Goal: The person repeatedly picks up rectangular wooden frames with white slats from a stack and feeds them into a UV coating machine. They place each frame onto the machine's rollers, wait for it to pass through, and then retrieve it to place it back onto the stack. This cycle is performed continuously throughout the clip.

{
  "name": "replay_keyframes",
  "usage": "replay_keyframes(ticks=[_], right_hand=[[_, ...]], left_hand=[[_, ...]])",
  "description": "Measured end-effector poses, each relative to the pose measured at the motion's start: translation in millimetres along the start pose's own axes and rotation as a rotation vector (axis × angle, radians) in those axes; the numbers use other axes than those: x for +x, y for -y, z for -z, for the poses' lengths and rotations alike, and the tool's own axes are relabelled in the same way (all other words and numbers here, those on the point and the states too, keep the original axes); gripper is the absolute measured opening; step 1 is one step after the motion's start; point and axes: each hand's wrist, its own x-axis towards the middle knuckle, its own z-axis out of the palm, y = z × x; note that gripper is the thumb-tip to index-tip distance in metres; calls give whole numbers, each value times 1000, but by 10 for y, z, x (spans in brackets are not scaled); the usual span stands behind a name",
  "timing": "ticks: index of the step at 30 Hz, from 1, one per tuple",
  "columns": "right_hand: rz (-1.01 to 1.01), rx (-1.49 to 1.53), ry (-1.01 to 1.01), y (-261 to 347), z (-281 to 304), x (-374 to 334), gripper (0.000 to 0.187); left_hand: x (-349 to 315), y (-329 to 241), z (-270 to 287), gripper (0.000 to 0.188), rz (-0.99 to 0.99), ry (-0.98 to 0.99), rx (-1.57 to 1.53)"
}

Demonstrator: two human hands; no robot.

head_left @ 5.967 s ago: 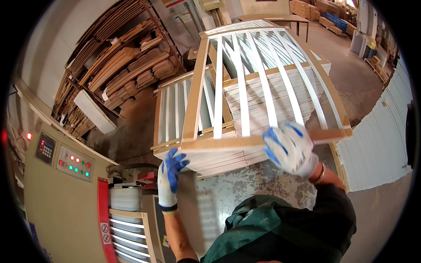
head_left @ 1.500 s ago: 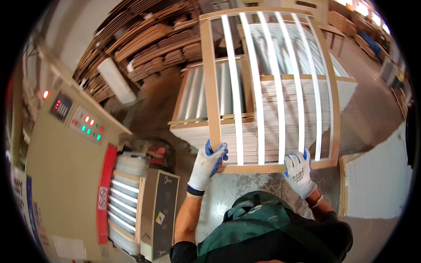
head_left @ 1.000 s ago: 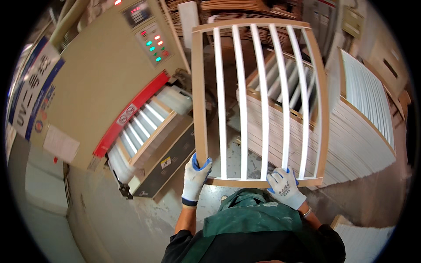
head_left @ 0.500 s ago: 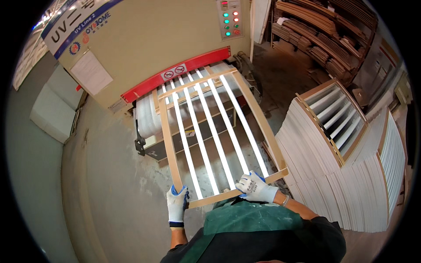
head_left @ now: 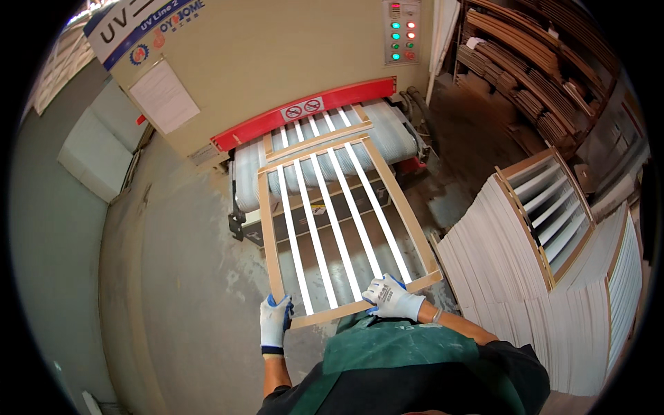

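A slatted frame (head_left: 402, 207) with tan edges and several white slats stretches from my body toward the machine's mesh conveyor belt (head_left: 395, 131). My left hand (head_left: 275, 325), in a white and blue glove, grips its near left corner. My right hand (head_left: 393, 299), gloved alike, is closed over the near rail, right of the middle. The far end of this frame lies over the belt's near edge. Beyond it, a second slatted frame (head_left: 322, 139) rests on the belt, partly hidden under the red guard bar (head_left: 242, 127).
The beige machine (head_left: 277, 55) carries a panel of lit buttons (head_left: 402, 34). To my right stands a tall stack of white-edged frames (head_left: 487, 242), with another stack beside it. A rack of brown boards (head_left: 526, 62) is at the far right. A grey wall (head_left: 52, 263) runs along the left.
The second frame, which the held frame overlapped, now sits farther in, with a small gap between them. The held frame's far end has come back toward me. My view has shifted left.
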Motion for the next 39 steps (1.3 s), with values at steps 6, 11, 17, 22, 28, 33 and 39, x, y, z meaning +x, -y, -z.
replay_keyframes(ticks=[6,11,17,22,28,33,39], right_hand=[[-18,-49,1,-76,-55,-124,45],[-41,-100,38,-82,-11,-217,46],[-92,-110,-3,-254,-243,-320,45],[-124,-196,-121,-152,-158,-379,48],[-248,-128,-367,-204,-279,-748,48],[-574,-86,-458,-306,-284,-1761,49],[-1254,-435,-790,426,-36,-3532,41]], left_hand=[[-50,42,-180,18,-27,0,17],[-89,158,-240,20,15,26,-27],[-155,165,-422,23,12,57,-40],[106,328,-471,23,-12,62,-20],[602,559,-512,25,10,57,-66],[1071,723,-621,26,-73,129,-70],[1569,1219,-637,28,-104,344,-317]])
